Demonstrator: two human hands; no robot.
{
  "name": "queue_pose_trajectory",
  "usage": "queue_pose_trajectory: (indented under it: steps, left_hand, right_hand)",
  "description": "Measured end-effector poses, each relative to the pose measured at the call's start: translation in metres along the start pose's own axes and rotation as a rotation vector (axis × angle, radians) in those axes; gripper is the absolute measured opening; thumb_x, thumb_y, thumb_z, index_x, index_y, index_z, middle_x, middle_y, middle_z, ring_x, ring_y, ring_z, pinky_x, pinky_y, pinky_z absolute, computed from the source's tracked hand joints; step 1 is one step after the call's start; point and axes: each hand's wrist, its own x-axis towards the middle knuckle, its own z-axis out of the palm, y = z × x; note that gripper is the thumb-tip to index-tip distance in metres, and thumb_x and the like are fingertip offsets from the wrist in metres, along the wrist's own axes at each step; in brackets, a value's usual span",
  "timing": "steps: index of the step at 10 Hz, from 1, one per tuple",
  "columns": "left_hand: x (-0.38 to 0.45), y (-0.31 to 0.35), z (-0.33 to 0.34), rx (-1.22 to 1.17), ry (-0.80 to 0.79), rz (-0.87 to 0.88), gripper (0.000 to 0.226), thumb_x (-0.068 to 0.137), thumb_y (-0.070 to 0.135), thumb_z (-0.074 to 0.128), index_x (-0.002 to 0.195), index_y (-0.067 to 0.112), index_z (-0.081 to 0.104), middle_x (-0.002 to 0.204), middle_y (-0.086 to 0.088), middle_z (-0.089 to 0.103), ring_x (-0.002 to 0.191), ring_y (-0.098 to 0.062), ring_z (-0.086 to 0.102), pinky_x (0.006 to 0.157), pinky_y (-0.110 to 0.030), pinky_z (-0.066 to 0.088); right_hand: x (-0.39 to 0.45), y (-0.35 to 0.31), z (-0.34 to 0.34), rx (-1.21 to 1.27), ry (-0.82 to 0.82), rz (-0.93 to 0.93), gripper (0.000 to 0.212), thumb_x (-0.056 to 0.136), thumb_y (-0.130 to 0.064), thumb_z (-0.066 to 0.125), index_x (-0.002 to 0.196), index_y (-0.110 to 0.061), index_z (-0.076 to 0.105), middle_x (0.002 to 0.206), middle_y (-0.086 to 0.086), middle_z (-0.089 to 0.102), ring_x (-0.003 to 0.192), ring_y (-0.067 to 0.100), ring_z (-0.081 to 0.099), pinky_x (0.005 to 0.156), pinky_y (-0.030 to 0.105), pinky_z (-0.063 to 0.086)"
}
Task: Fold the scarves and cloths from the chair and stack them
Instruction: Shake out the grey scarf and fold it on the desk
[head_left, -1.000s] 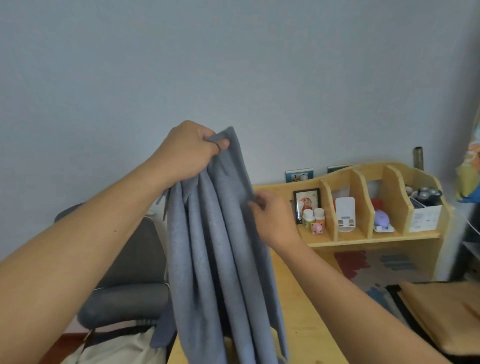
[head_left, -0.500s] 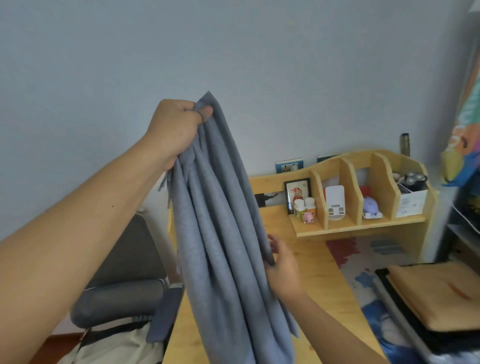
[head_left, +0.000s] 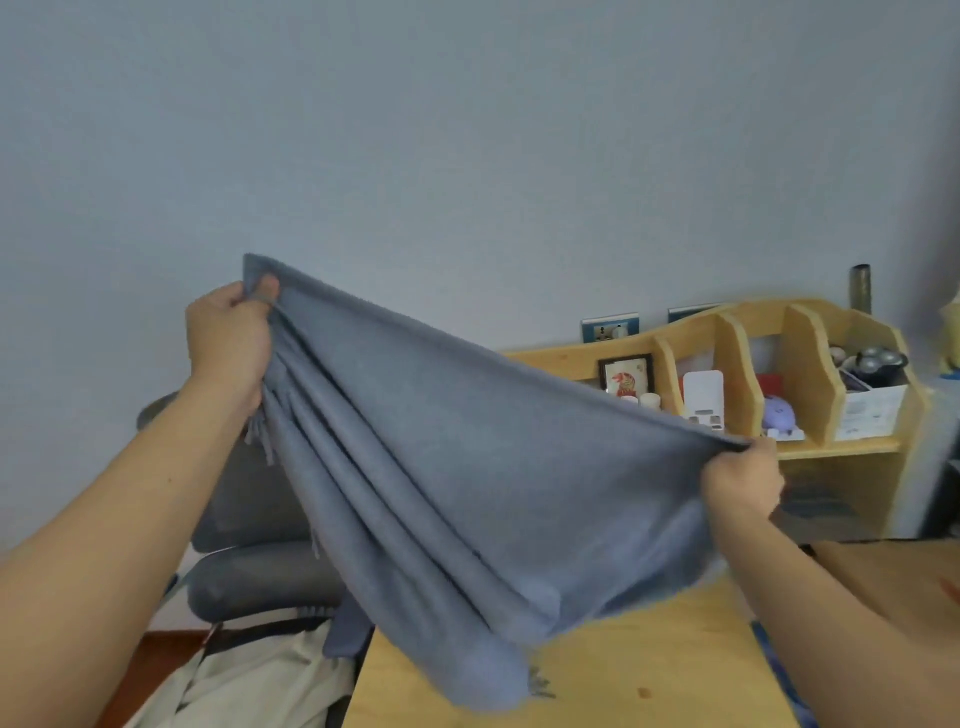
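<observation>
a: what is the person doing with their hands?

b: they are holding a blue-grey scarf (head_left: 467, 483) stretched in the air between both hands. the left hand (head_left: 231, 340) is raised higher, its fingers and thumb curling round a bunched end where a bit of fringe is hanging. the right hand (head_left: 743, 483) is sitting lower and further right, gripping the top edge in a closed fist.

a: where is the scarf hanging?

b: it is sagging in folds over the near corner of a wooden desk (head_left: 623, 675), its lowest part dangling by the desk's left edge. a grey chair (head_left: 260, 561) is standing behind it, with pale cloth (head_left: 249, 680) lying beside it.

a: which step is this?

b: it is looking like the spreading-out step, before the first fold. next, i am guessing, the hands are needing to level the top edge, then bring the two ends together.
</observation>
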Motion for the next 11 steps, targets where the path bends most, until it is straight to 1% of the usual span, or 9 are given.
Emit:
queue_pose_trajectory:
  steps: [1,2,3,4,5,6,7,9,11]
  left_hand:
    - [-0.017,-0.043,-0.028,0.047,0.132,-0.103,0.021,0.087,0.040,0.067,0.078,0.021,0.064,0.082,-0.004,0.063,0.074,-0.017,0.057,0.070,-0.034,0.046]
    - [-0.032,-0.060,-0.052,0.096,0.315,-0.178,0.023,0.092,0.034,0.064,0.073,0.022,0.058,0.082,-0.002,0.056,0.077,-0.015,0.051,0.066,-0.031,0.041]
    - [-0.053,-0.061,-0.083,0.260,0.424,-0.228,0.027,0.100,0.029,0.055,0.076,0.018,0.059,0.076,0.000,0.056,0.084,-0.018,0.054,0.070,-0.031,0.041]
    - [-0.092,-0.049,-0.110,0.561,0.407,-0.283,0.031,0.105,0.023,0.046,0.101,0.003,0.069,0.104,-0.021,0.067,0.103,-0.035,0.062,0.082,-0.036,0.041]
    - [-0.133,-0.038,-0.126,0.723,0.412,-0.299,0.036,0.104,0.030,0.050,0.113,0.001,0.071,0.120,-0.027,0.066,0.116,-0.042,0.060,0.086,-0.036,0.041]
    - [-0.146,-0.026,-0.143,0.893,0.552,-0.320,0.043,0.099,0.046,0.054,0.115,0.011,0.073,0.134,-0.025,0.055,0.127,-0.044,0.049,0.104,-0.049,0.042]
    - [-0.128,-0.006,-0.144,0.697,0.561,-0.319,0.044,0.098,0.043,0.057,0.116,0.005,0.071,0.129,-0.021,0.062,0.122,-0.040,0.058,0.101,-0.046,0.048]
    - [-0.072,0.031,-0.115,-0.233,0.345,-0.406,0.023,0.110,0.032,0.042,0.128,0.022,0.052,0.095,0.000,0.062,0.076,-0.016,0.065,0.069,-0.026,0.062]
    - [-0.037,-0.013,-0.100,-0.308,0.046,-0.512,0.030,0.110,0.041,0.038,0.133,0.028,0.052,0.109,0.007,0.067,0.111,-0.017,0.066,0.105,-0.047,0.048]
  right_hand:
    - [0.011,-0.064,-0.036,0.131,0.074,-0.288,0.030,0.099,-0.009,0.038,0.127,-0.006,0.050,0.117,0.020,0.057,0.107,0.036,0.055,0.084,0.038,0.039]
    - [-0.011,-0.102,-0.051,0.122,-0.293,-0.715,0.029,0.104,-0.031,0.047,0.110,-0.003,0.055,0.103,0.019,0.061,0.099,0.034,0.057,0.077,0.038,0.038]
    - [-0.032,-0.089,-0.052,-0.649,-0.888,-1.134,0.035,0.089,-0.051,0.069,0.084,-0.021,0.054,0.076,0.001,0.059,0.068,0.016,0.054,0.066,0.036,0.044]
    - [-0.035,-0.067,-0.047,-1.597,-0.915,-1.255,0.026,0.096,-0.036,0.059,0.078,-0.018,0.052,0.068,-0.003,0.047,0.065,0.016,0.046,0.063,0.037,0.045]
    - [-0.035,-0.078,-0.062,-1.256,-1.192,-0.956,0.026,0.097,-0.028,0.060,0.096,-0.004,0.068,0.086,0.007,0.068,0.083,0.020,0.062,0.073,0.032,0.051]
    - [-0.043,-0.103,-0.084,0.049,-1.456,-0.211,0.028,0.076,-0.013,0.072,0.103,-0.007,0.073,0.099,0.008,0.077,0.086,0.019,0.074,0.073,0.030,0.060]
    - [-0.048,-0.123,-0.071,0.412,-1.022,-0.206,0.024,0.086,-0.006,0.062,0.109,-0.006,0.070,0.100,0.010,0.074,0.099,0.027,0.071,0.079,0.036,0.055]
    - [-0.078,-0.151,-0.088,0.338,-0.374,-0.585,0.013,0.076,-0.018,0.049,0.070,-0.016,0.060,0.072,0.002,0.060,0.080,0.021,0.058,0.069,0.039,0.045]
    - [-0.078,-0.130,-0.063,-0.641,-0.333,-0.681,0.036,0.100,-0.003,0.039,0.127,0.010,0.059,0.131,0.033,0.056,0.122,0.044,0.055,0.099,0.043,0.047]
